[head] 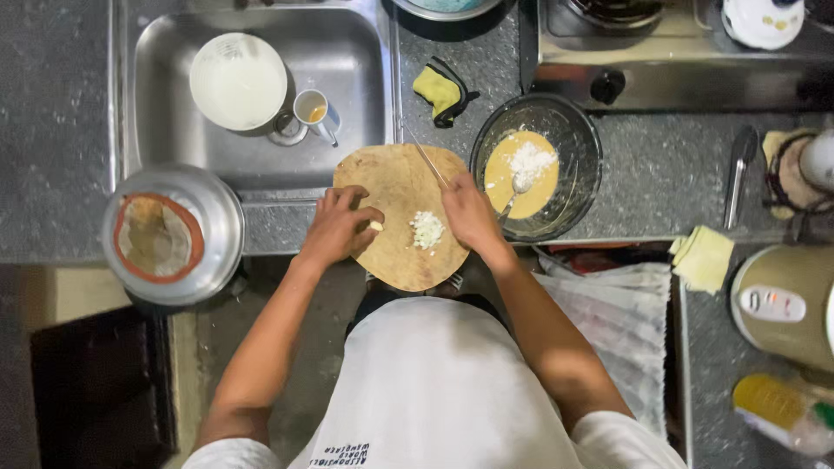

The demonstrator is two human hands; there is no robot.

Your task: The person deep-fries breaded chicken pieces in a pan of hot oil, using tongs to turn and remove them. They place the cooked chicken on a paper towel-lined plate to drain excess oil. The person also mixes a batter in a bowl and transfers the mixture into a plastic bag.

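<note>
Glass bowl (556, 148) at the counter's front edge holds yellow batter, white chopped bits and a spoon (514, 193). Sink (347, 156) contains a white bowl (238, 82) and a cup (311, 108). A steel pot (217, 217) sits on the sink's front left corner. Counter (660, 174) is dark speckled stone. Round wooden board (400, 187) overhangs the front edge, carrying a small white chopped pile (426, 229). Left hand (337, 227) fingers curled, pinching a pale piece (375, 226), possibly garlic. Right hand (469, 213) closed around a knife (429, 163).

Bare forearms; white short-sleeved shirt with dark printed lettering.
</note>
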